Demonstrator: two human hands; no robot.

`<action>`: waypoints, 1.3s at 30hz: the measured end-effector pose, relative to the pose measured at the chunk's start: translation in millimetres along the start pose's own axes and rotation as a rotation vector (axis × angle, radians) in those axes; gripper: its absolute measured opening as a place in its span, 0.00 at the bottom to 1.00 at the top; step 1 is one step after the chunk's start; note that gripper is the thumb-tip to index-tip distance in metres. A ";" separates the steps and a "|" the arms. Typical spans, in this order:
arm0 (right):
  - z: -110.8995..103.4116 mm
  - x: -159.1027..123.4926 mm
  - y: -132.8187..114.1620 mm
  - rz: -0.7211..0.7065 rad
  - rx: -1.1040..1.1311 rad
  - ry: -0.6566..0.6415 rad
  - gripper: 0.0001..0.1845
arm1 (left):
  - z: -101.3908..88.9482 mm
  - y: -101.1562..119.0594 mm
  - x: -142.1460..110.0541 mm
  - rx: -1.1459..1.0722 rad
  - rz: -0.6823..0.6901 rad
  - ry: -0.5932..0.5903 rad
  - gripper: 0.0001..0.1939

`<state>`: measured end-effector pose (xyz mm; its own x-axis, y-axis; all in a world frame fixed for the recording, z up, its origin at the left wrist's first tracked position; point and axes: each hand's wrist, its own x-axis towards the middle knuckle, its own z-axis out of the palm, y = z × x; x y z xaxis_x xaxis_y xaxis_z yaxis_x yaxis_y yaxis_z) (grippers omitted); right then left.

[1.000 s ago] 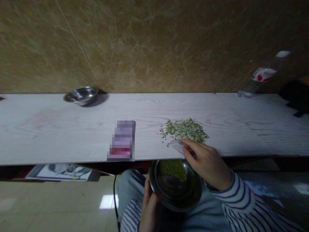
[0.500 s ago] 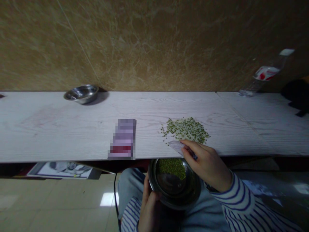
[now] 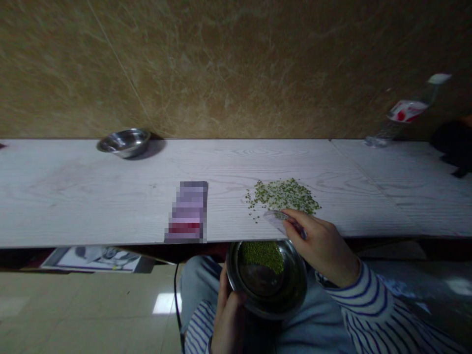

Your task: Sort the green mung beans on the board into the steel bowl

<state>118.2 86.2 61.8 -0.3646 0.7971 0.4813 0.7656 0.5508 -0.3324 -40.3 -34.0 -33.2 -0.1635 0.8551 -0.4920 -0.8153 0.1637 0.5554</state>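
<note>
My right hand (image 3: 319,241) pinches a thin, clear plastic piece with a curved edge (image 3: 275,219) at the near side of a spread pile. Small green beans, like mung beans, mixed with white grains make up this pile (image 3: 287,194) on the table. Below the table edge, over my lap, my left hand (image 3: 228,309) grips the left rim of a steel bowl (image 3: 267,307). Green beans (image 3: 263,255) lie against the far side of its inside. My left fingers are partly hidden under the bowl.
A second, smaller steel bowl (image 3: 125,145) stands by the wall at the left. Left of the pile lies a flat, pixelated thing (image 3: 188,211). A clear bottle (image 3: 403,113) and a black object (image 3: 452,142) are at the right. An open drawer (image 3: 98,258) is under the table.
My right hand and the clear plastic piece have shifted slightly to the right along the pile's near edge. My left hand and its bowl have stayed in place.
</note>
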 end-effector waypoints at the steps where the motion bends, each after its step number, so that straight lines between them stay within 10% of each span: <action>1: -0.1 0.4 0.9 0.003 -0.004 0.006 0.13 | 0.4 0.0 0.0 0.002 0.009 0.004 0.38; 39: 5.6 13.0 -1.0 -0.007 0.002 -0.035 0.13 | 4.0 3.6 -1.8 0.022 -0.013 -0.004 0.39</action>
<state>109.7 97.4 63.9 -0.3880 0.8015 0.4550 0.7618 0.5567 -0.3312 -40.7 -33.0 -27.6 -0.1503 0.8547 -0.4968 -0.8052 0.1857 0.5631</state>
